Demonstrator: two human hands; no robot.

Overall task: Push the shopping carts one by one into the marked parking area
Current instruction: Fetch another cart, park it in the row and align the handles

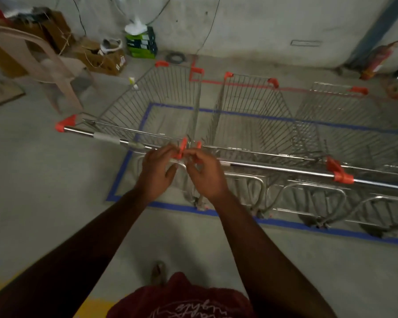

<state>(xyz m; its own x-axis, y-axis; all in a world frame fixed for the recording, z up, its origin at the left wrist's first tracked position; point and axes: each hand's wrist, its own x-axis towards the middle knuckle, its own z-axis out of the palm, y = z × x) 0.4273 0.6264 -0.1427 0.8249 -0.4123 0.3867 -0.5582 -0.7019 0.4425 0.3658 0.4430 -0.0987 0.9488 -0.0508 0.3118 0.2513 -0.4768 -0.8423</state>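
Note:
Three wire shopping carts with orange corner caps stand side by side inside a blue tape rectangle (117, 180) on the concrete floor: the left cart (83, 131), the middle cart (246, 106) and the right cart (331, 115). The left cart is angled, its front swung left. Both my hands are where the left and middle carts' handles meet. My left hand (157, 171) has relaxed fingers beside the left handle's orange end cap (182, 150). My right hand (205, 173) hovers with loosely curled fingers over the end of the middle cart's handle (274, 169). Neither hand wraps a bar.
A beige plastic chair (44, 58) stands at the left. Cardboard boxes (101, 56) and green boxes (141, 44) sit along the far wall. Red tape lines (292, 89) run behind the carts, and a red extinguisher (377, 60) leans at the far right.

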